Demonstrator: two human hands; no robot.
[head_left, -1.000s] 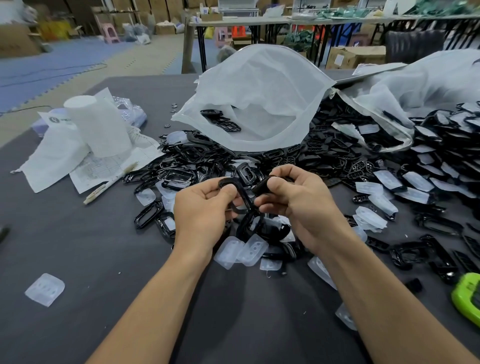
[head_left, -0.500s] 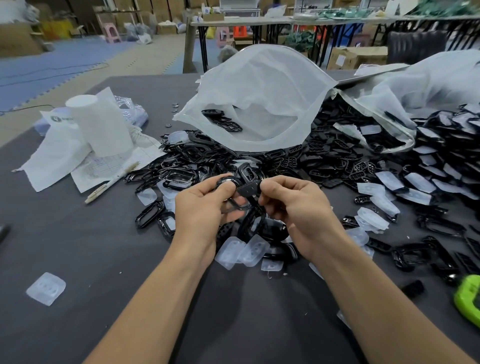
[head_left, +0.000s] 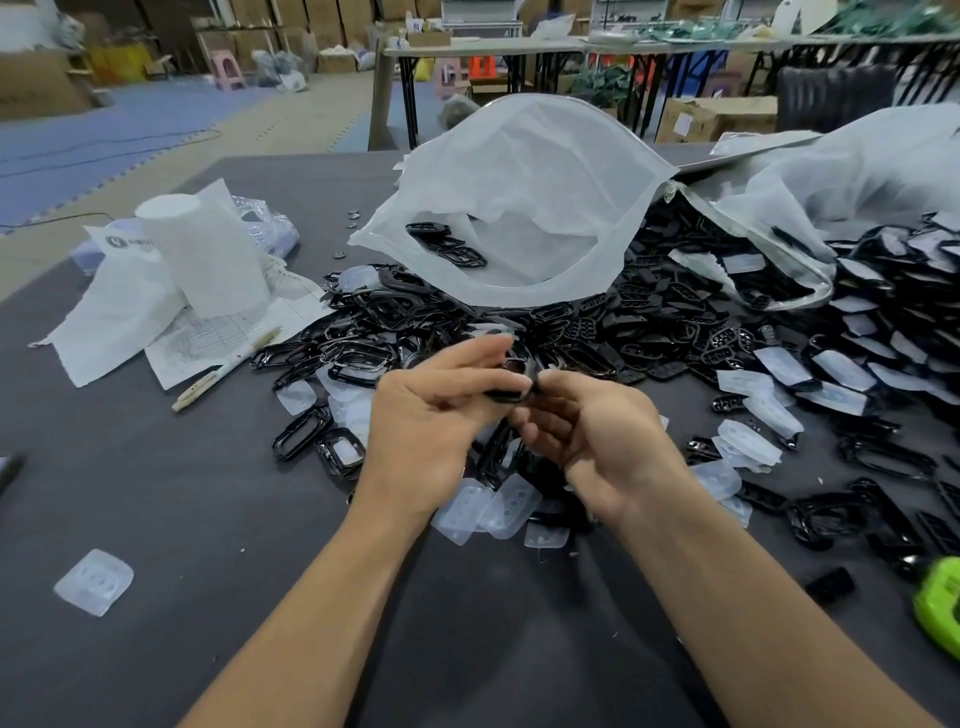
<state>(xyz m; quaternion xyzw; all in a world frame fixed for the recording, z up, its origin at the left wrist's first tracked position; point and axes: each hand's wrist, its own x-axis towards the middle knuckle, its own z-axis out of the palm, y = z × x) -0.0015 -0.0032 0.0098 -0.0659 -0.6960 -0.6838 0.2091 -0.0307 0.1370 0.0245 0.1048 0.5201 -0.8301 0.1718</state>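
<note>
My left hand (head_left: 431, 421) and my right hand (head_left: 602, 436) meet above the grey table (head_left: 156, 519), just in front of a heap of black plastic frames (head_left: 363, 332). Between them is a small black plastic part (head_left: 511, 392). The thumb and fingers of my left hand pinch it from the left. My right hand's fingertips curl onto its right end. Most of the part is hidden by my fingers. Translucent rubber pads (head_left: 488, 509) lie on the table under my hands.
An open white mesh bag (head_left: 519, 208) with a few black parts inside stands behind the heap. More black parts and clear pads (head_left: 831, 364) spread to the right. Papers, a white roll (head_left: 202, 254) and a pen (head_left: 223, 369) lie left. A green tool (head_left: 940, 608) sits at the right edge.
Both hands have turned inward around the black part. The frame loop that stood up between them a second ago now lies low, mostly covered by my fingers.
</note>
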